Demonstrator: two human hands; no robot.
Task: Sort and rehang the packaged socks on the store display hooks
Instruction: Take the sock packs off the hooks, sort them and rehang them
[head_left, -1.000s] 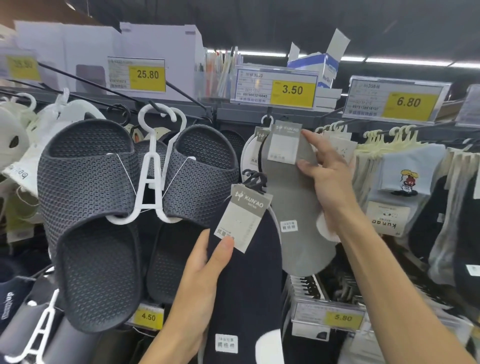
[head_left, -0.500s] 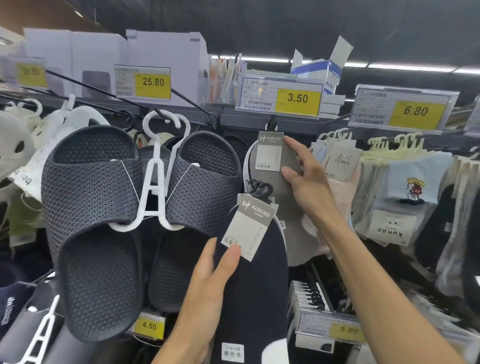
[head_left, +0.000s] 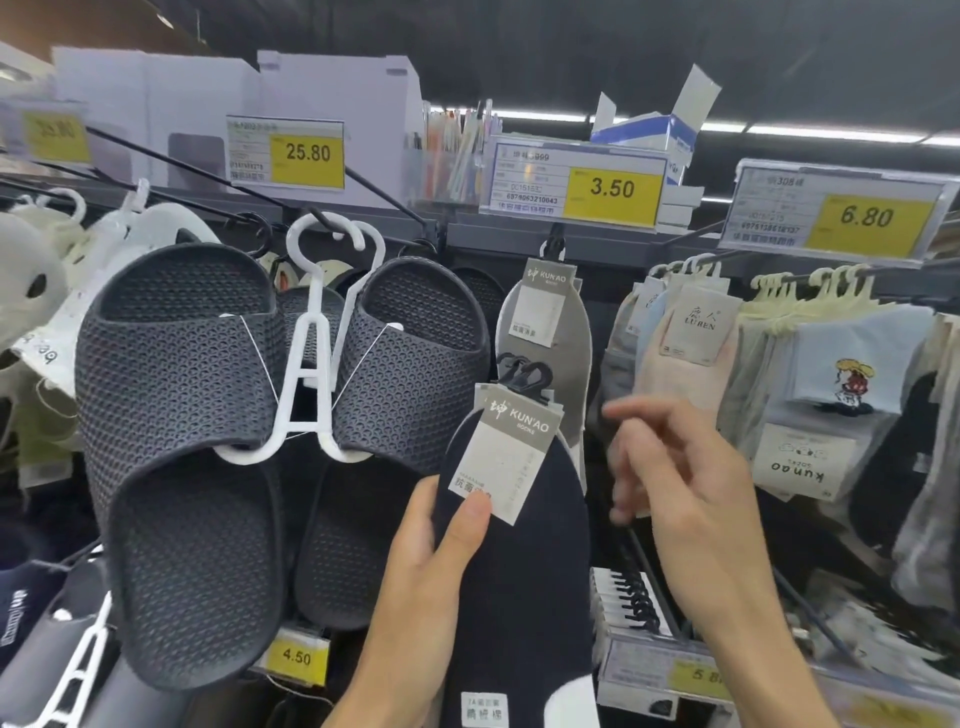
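My left hand (head_left: 421, 577) grips a stack of dark navy packaged socks (head_left: 519, 561) with a grey KUN'AO card and black hooks on top, its thumb pressed on the card's lower edge. A grey packaged sock pair (head_left: 553, 353) hangs on the display hook (head_left: 555, 244) under the 3.50 price tag. My right hand (head_left: 670, 473) hovers below and right of that hanging pair, fingers loosely spread, holding nothing and touching nothing. Part of the grey pair is hidden behind the navy stack.
Dark mesh slippers (head_left: 208, 415) on a white hanger hang at the left. Pastel LUREN socks (head_left: 691, 343) and cartoon-print socks (head_left: 852, 364) fill hooks at the right. Price tags 25.80 (head_left: 306, 153) and 6.80 (head_left: 865, 215) stick out overhead. A lower rail with black hooks (head_left: 634, 597) sits below.
My right hand has let go of the grey sock pair and dropped down and to the right, away from it. The grey pair now hangs on its hook. My left hand keeps the navy stack.
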